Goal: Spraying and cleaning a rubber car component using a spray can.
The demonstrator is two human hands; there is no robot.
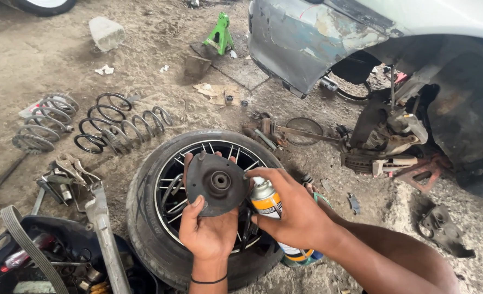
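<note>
My left hand (209,231) holds up a round dark metal mount plate (217,184) with a centre hole, fingers curled round its lower left edge. My right hand (296,209) grips an orange and white spray can (271,209), its nozzle end close to the plate's right edge. Both hands hover over a wheel with a black tyre (146,218) and spoked rim lying flat on the dirt ground.
Two coil springs (119,128) and a third (43,125) lie at the left. A black tub of tools (62,256) sits bottom left. A car's open wheel arch with brake and hub parts (388,141) is at the right. A green jack stand (219,32) stands behind.
</note>
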